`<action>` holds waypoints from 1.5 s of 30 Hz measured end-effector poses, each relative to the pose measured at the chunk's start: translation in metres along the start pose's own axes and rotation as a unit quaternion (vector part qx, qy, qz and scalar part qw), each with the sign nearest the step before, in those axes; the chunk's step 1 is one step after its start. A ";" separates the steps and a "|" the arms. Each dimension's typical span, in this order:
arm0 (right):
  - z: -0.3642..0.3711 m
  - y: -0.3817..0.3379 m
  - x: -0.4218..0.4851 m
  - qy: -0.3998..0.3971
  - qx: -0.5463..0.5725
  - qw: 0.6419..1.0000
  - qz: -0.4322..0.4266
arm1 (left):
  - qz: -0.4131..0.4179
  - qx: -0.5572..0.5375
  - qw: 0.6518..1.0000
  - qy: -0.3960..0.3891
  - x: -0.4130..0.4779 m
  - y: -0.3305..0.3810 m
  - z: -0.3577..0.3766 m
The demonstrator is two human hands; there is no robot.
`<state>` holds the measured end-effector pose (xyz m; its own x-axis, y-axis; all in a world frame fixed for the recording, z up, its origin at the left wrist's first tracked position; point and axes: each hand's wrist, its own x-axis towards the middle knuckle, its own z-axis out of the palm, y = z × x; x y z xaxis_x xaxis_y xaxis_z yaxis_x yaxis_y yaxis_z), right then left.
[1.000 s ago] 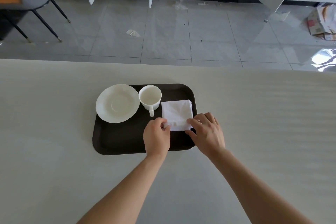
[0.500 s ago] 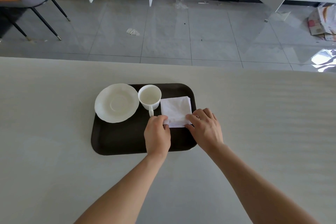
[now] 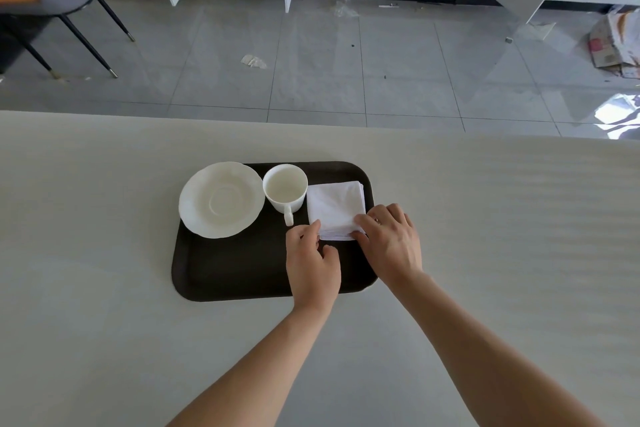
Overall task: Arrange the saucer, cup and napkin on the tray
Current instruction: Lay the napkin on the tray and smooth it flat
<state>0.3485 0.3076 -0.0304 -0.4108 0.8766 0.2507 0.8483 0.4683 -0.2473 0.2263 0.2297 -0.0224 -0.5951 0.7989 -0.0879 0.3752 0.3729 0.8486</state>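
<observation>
Table (image 3: 104,288) | left hand (image 3: 311,263), right hand (image 3: 391,243) flat on napkin (image 3: 334,206) corners

Both hands (image 3: 349,253) on napkin (image 3: 334,206)

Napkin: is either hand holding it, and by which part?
Both hands touch the napkin at its near edge: left hand at the near-left corner, right hand on the near-right corner. It lies flat on the tray, not lifted.
</observation>
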 end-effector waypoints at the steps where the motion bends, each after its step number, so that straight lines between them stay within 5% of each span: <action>1: 0.000 0.000 0.002 -0.003 -0.002 1.000 0.002 | -0.007 -0.005 1.000 -0.007 0.001 0.002 0.001; 27: 0.004 -0.004 0.026 -0.055 -0.007 0.998 0.034 | -0.027 0.080 0.995 -0.049 0.010 0.023 0.013; 45: -0.009 -0.015 0.005 -0.093 -0.033 0.995 0.033 | 0.041 0.307 0.943 -0.124 -0.007 0.010 -0.002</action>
<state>0.3367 0.3038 -0.0168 -0.4027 0.9135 0.0572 0.8929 0.4059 -0.1949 0.2326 0.2267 -0.0120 -0.3908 0.8942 -0.2184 0.7987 0.4474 0.4024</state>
